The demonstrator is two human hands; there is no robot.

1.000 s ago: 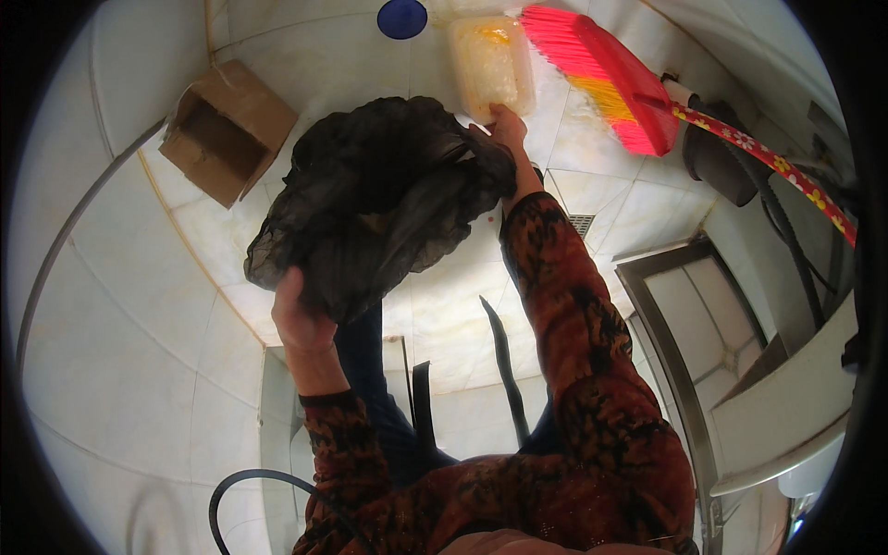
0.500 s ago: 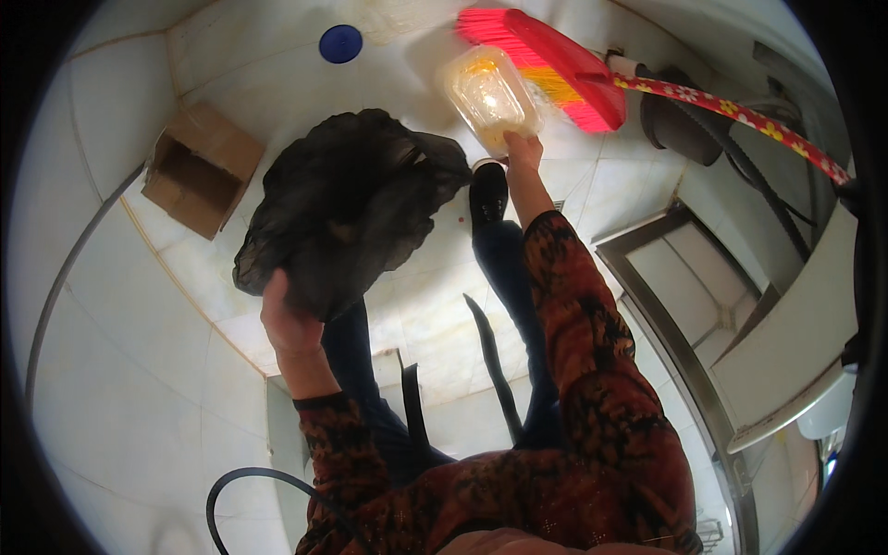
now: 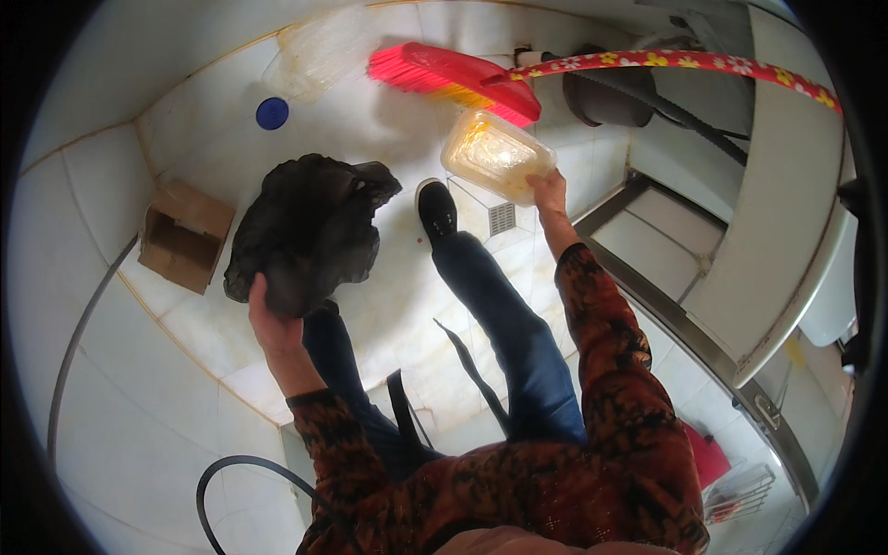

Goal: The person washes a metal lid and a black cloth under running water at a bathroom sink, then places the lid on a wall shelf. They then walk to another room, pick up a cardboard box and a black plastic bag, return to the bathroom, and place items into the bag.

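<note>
Black bag (image 3: 310, 231) gripped at its lower edge by left hand (image 3: 268, 319), fingers wrapped tight around the bunched plastic, bag hanging crumpled and full above the floor (image 3: 388, 305). Clear tub (image 3: 495, 155) with yellowish contents held up in right hand (image 3: 550, 192), fingers closed on its near corner, tub tilted and well apart from the bag. Both arms in dark red patterned sleeves (image 3: 610, 342), raised forward from the lower edge.

Between bag and tub, a black shoe (image 3: 437, 208) with white sole, leg in blue jeans (image 3: 509, 324) stepping onto pale tile. Small drain grate (image 3: 500, 218) in the floor just beside the shoe, under the tub.

Beyond the tub, a red broom (image 3: 453, 79) lying with bristles toward the wall, its handle (image 3: 684, 63) wrapped in red flowered pattern running off to the right. Blue cap (image 3: 272, 113) on the floor beyond the bag, near a clear plastic sack (image 3: 324, 51) at the wall. Open cardboard box (image 3: 185, 236) left of the bag, on its side. Black hose (image 3: 240, 472) looping at lower left. Metal door frame (image 3: 684, 324) and pale door (image 3: 786, 213) at right.
</note>
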